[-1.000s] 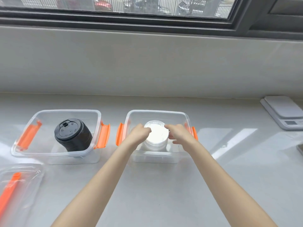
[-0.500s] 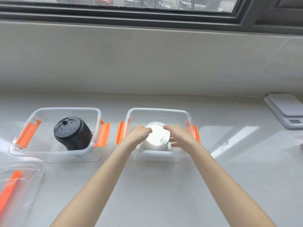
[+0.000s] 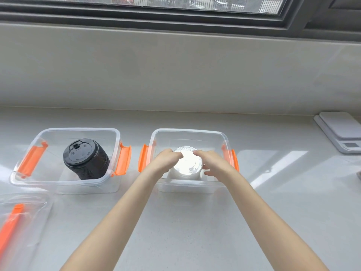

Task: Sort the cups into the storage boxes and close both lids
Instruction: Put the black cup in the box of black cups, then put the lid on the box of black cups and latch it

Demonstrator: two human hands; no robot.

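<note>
My fingers curl around the white cup: the left hand wraps the cup's left side with fingertips on the lid's rim, and the right hand cups the right side, fingers slightly spread and touching the lid's edge. Both hands hold that cup, which stands upright inside the right storage box, its clear lid facing up at me.

Closest to me, at the lower left edge, I see a loose transparent box lid lying on the pale countertop, with an orange strip showing through it.

Further out, the left storage box sits well apart from the right one. A black ribbed cup with a black lid stands inside it, tilted a little. Both boxes are uncovered, and their orange latches hang outward at the sides.

Off to the right, near the wall, a white kitchen scale rests on the counter. Beyond everything, I see the plain grey wall and a dark window frame.
</note>
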